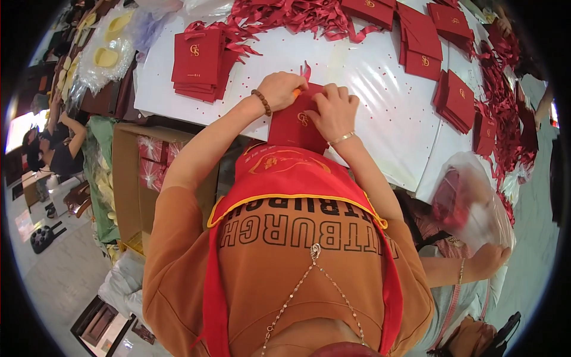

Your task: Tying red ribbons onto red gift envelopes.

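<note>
In front of my apron, a flat red gift bag (289, 126) with a gold emblem lies at the table's near edge, partly past it. My left hand (279, 92) is closed at the bag's top edge, pinching a small orange thing (297, 93) whose kind I cannot make out. A short red ribbon (306, 71) sticks up between my hands at that edge. With fingers curled, my right hand (335, 111) grips the bag's upper right side. The fingertips of both hands are partly hidden.
Stacks of red bags stand at the left (195, 62) and right (458, 98) of the white table (380, 143). Red ribbons (285, 15) heap at the back. Small red dots are scattered about. A cardboard box (131, 172) is at left; another person's hand (491, 259) shows at right.
</note>
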A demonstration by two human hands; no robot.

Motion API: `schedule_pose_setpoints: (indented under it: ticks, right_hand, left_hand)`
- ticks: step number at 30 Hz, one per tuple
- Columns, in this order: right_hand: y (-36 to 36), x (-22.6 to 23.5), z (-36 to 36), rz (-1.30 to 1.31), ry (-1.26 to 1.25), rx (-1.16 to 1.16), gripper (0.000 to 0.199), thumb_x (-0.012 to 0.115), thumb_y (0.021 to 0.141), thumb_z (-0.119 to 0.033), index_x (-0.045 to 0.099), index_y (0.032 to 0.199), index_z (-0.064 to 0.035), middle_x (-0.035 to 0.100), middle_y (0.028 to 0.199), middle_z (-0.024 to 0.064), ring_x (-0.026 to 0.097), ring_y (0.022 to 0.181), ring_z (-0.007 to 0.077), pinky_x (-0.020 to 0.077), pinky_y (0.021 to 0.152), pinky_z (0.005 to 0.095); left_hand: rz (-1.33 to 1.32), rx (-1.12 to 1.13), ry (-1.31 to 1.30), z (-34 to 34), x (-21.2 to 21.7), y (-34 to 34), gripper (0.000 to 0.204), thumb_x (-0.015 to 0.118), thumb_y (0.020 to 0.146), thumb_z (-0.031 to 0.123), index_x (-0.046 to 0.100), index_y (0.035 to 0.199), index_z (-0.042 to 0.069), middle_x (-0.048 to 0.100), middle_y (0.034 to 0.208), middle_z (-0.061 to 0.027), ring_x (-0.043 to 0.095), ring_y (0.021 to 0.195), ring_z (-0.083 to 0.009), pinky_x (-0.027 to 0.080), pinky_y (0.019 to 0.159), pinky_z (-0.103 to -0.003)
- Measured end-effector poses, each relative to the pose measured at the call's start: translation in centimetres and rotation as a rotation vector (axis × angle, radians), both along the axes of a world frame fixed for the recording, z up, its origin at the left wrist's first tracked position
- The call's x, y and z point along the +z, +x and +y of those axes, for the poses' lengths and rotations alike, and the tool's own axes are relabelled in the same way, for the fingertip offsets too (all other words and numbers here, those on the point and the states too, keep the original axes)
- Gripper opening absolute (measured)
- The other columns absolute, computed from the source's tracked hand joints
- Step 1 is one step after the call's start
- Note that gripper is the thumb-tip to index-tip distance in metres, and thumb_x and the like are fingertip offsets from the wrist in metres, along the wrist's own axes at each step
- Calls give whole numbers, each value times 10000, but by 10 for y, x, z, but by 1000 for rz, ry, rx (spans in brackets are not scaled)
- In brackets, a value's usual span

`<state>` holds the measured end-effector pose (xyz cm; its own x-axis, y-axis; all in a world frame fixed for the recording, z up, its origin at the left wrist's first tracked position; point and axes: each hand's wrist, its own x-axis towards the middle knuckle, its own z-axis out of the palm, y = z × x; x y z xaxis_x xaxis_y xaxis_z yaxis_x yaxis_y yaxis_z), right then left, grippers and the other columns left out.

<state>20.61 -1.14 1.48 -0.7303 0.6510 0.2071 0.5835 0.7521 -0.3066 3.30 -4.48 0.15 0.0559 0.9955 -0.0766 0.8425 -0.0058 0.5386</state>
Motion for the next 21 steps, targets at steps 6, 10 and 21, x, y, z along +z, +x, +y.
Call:
schedule_pose_setpoints:
  ticks: [6,10,21]
  right_hand:
    - [35,-21,8,132,-327,-101,296,724,618,-211,593,853,-88,525,851,70,535,757,239,435,611,346]
    - [40,-45,22,264,-804,-159,341,697,679,-193,591,975,-62,591,911,119,589,752,238,472,635,321]
    - [39,-40,25,372,-1109,-231,364,643,740,-107,552,1074,6,618,887,133,618,721,158,529,567,261]
  left_hand:
    - [47,-76,5,3,6,5,116,530,765,100,603,848,67,625,824,-89,586,772,-272,454,663,-375]
    - [52,-14,268,-2,16,19,122,534,762,85,611,852,57,625,825,-95,588,766,-270,456,663,-357]
    - [-251,127,112,-19,-14,63,125,505,745,61,601,817,27,612,779,-152,584,741,-308,456,659,-393]
